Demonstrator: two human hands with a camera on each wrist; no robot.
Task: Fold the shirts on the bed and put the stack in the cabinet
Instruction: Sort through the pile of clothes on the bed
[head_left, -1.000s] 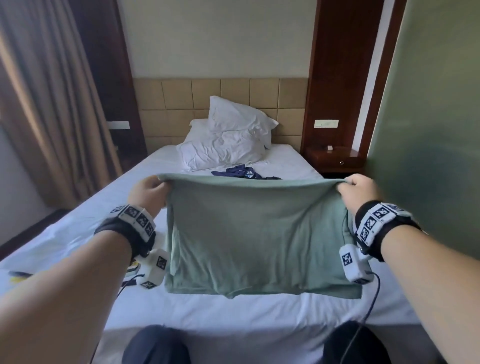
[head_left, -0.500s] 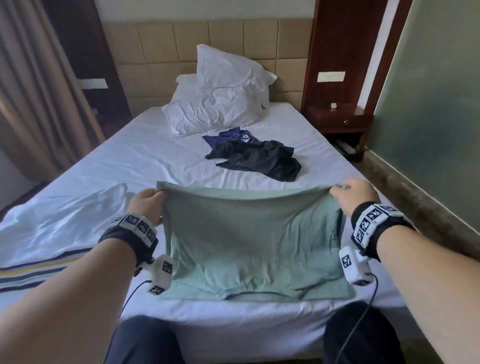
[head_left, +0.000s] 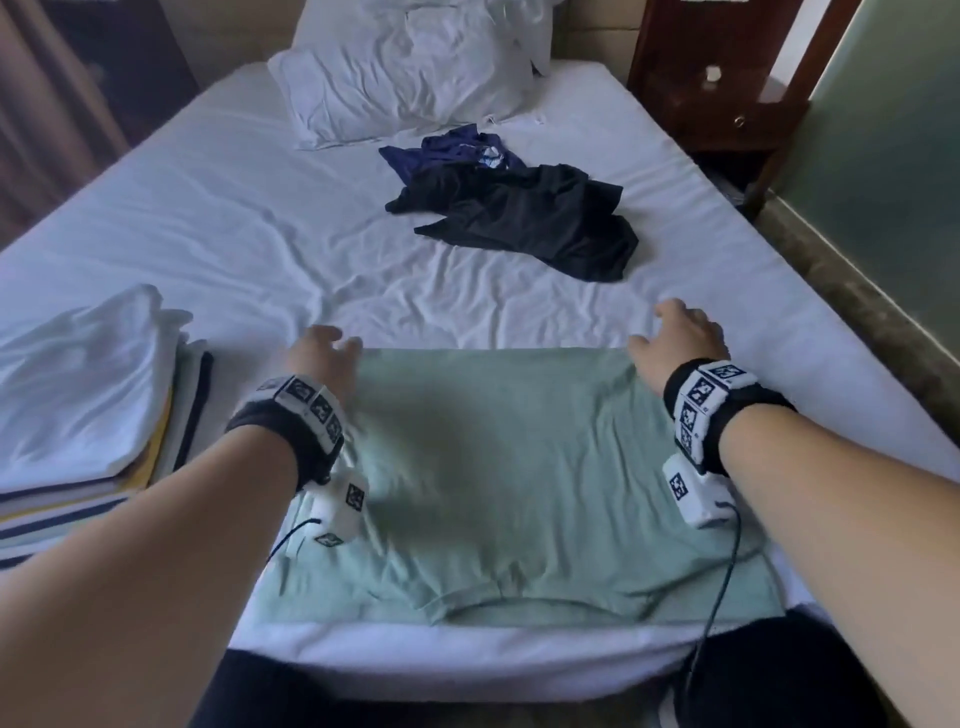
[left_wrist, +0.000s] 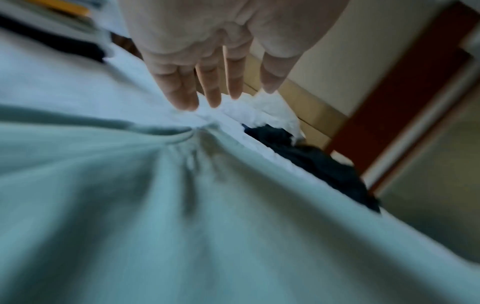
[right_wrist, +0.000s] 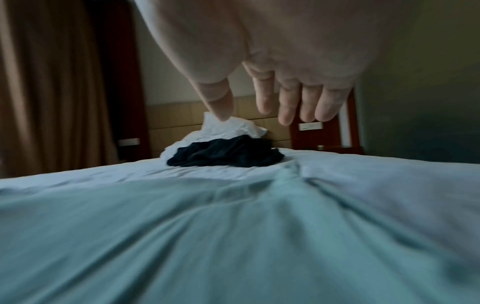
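Lying flat now at the near edge of the bed (head_left: 260, 218), the green shirt (head_left: 498, 467) is no longer hanging from raised hands as it was a second ago. Blur is smearing both wrist views. The left hand (head_left: 322, 358) and right hand (head_left: 675, 343) are hovering at its far corners, fingers (left_wrist: 207, 86) straight and spread, gripping nothing. Dark shirts (head_left: 519, 213) are lying crumpled near the pillows (head_left: 405, 78); a folded stack (head_left: 88, 415) is sitting to the left.

Green shirt (head_left: 509, 457) flat at bed's (head_left: 260, 223) near edge; dark shirts (head_left: 524, 213) crumpled mid-bed
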